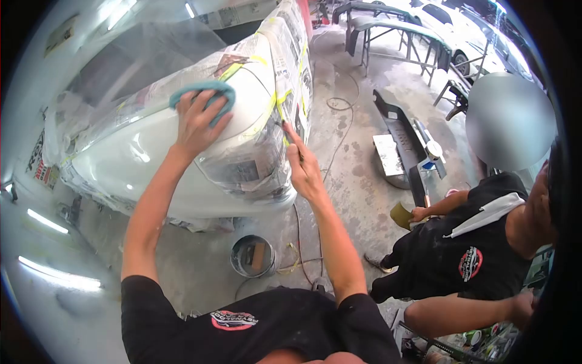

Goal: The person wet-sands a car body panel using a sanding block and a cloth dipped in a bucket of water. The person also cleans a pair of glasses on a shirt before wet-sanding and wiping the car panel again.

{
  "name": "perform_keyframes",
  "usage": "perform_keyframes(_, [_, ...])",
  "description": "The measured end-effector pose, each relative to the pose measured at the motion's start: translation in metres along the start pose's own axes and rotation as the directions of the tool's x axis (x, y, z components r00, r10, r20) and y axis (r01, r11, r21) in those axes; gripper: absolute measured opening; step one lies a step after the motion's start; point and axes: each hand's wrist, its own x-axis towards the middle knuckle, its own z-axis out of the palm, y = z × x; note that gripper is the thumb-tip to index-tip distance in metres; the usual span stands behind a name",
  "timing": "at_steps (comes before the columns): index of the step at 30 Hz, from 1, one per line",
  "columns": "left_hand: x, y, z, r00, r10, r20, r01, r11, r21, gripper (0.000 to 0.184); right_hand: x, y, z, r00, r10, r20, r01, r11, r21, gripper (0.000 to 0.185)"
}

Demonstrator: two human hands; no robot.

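My left hand [199, 124] presses a teal cloth or pad [227, 92] onto the glossy white car panel [127, 142], its fingers spread over the top. My right hand [306, 173] is closed around a thin, dark tool [301, 155] whose exact kind I cannot make out. The tool's tip is close to the yellow masking tape [280, 98] at the panel's edge. Newspaper and plastic masking [239, 170] covers the area beside and below my right hand, and more newspaper lies around the upper edge of the panel.
A bucket [253, 256] with a brown block in it stands on the floor below the car. On the right, a co-worker [467, 242] holds a yellowish sheet [400, 216]. Beyond are a black bumper [397, 130], a hose [339, 103] and bumpers on stands [400, 27].
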Motion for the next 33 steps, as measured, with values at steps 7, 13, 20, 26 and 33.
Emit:
perform_keyframes(7, [0.076,0.014,0.047,0.934,0.194,0.299,-0.214,0.976,0.034,0.020,-0.100,0.068,-0.024,0.875,0.469,-0.118,-0.438,0.872,0.218,0.048])
perform_keyframes(13, [0.061,0.027,0.037,0.800,0.386,0.458,-0.380,0.918,-0.110,0.017,-0.135,0.075,-0.022,0.700,0.688,-0.191,-0.490,0.657,0.572,0.052])
perform_keyframes(20, [-0.065,-0.051,-0.003,0.876,0.446,0.183,-0.443,0.895,-0.058,0.040,-0.063,0.017,0.001,0.839,0.443,-0.316,-0.298,0.859,0.415,0.054])
perform_keyframes(26, [-0.160,-0.136,0.009,0.985,-0.066,-0.156,0.076,0.995,0.058,0.031,0.019,-0.033,0.055,0.904,-0.086,-0.419,0.036,0.992,-0.125,0.045])
perform_keyframes(33, [-0.151,-0.114,0.004,0.857,-0.396,-0.330,0.456,0.881,0.126,0.038,0.056,-0.004,0.191,0.898,-0.288,-0.334,-0.068,0.657,-0.750,0.071])
